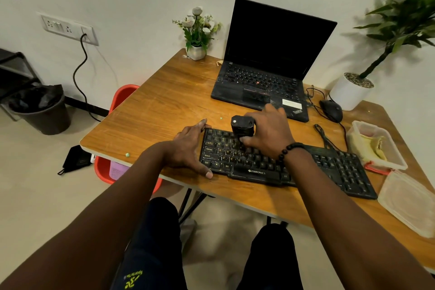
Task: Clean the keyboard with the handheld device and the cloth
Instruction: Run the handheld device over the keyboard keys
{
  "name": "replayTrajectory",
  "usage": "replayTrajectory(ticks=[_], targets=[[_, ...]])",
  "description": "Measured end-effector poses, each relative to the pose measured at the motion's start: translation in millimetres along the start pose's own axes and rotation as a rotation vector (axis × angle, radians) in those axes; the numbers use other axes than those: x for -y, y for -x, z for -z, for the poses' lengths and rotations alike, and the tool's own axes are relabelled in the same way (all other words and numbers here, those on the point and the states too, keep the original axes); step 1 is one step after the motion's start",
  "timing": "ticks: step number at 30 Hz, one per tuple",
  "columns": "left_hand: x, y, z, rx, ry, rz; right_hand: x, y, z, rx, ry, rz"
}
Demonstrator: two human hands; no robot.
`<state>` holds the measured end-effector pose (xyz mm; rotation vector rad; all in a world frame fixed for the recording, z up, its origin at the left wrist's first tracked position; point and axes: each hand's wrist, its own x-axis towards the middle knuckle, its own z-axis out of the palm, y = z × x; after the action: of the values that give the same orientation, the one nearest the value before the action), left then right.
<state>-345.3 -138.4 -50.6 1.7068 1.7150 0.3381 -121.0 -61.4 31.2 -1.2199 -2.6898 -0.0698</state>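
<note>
Keyboard (277,162) lies at the desk's (164,106) near edge, in front of the laptop (270,77). The left hand (188,148) presses flat on the keyboard's left end, likely steadying it, grasping nothing. The right hand (268,134) clasps the handheld device (242,127) upright on the upper-left keys. The cloth appears to sit in a tub (376,146) right of the keyboard.

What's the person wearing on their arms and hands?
Both forearms are bare, with no sleeves or gloves in view. The left hand carries nothing. The right hand has a bracelet of dark round beads at the wrist. No rings or watch show.
</note>
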Motion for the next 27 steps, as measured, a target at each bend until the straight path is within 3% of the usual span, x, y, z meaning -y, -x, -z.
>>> replayTrajectory(ticks=[2,4,7,11,16,19,21,24,27], targets=[[-0.6,0.3,-0.5,0.000,-0.003,-0.004,0.0,-1.5,-1.0,0.087,-0.062,0.029],[-1.1,1.0,-0.4,0.000,-0.005,-0.006,-0.4,0.0,0.3,0.153,0.042,0.079],[-0.9,1.5,-0.1,-0.002,-0.005,-0.005,-2.9,-6.3,6.6,0.122,0.137,0.077],[-0.5,1.1,-0.4,0.001,-0.006,-0.001,-1.4,-2.5,-2.1,0.187,-0.144,0.033],[-0.7,0.2,-0.5,-0.006,-0.006,0.011,-2.6,-8.0,8.6,0.124,0.115,0.101],[-2.6,0.6,-0.4,-0.009,-0.007,0.006,2.1,-7.8,8.8,0.173,-0.088,0.092],[-3.0,2.1,-0.7,-0.012,-0.008,0.009,3.1,-4.9,5.7,0.231,-0.012,0.136],[-2.3,1.7,-0.2,-0.005,-0.004,0.011,-0.3,-10.5,11.8,0.183,0.196,0.165],[-2.2,1.9,0.2,-0.004,-0.002,0.014,1.2,-10.1,12.2,0.203,-0.065,0.085]])
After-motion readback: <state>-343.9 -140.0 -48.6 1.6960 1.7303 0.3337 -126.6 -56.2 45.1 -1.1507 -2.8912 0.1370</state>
